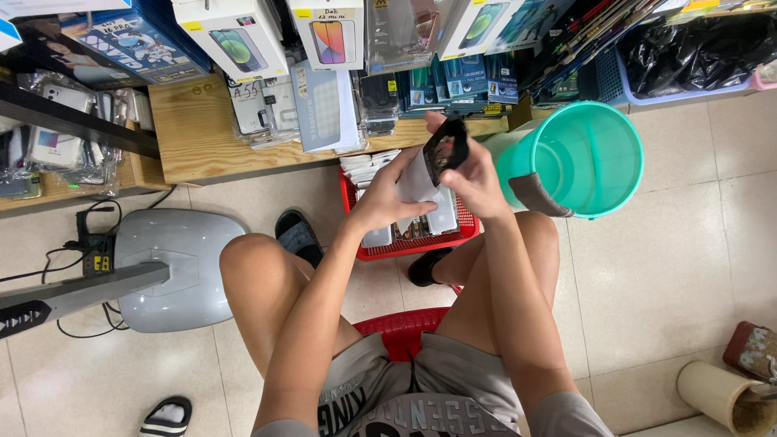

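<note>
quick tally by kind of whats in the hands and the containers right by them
black phone case, in the right hand: 1
white packet, in the left hand: 1
red basket: 1
teal bucket: 1
total: 4

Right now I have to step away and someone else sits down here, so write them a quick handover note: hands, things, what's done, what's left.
Left hand: grip on a white sleeve package.
Right hand: grip on a black phone case, held at the package's top, partly out or partly in; can't tell which.
Below: red basket on the floor with more flat packages.
Beside the right knee: teal bucket.
Done: one package picked up.
Left: the basket's other packages look unhandled.
</note>
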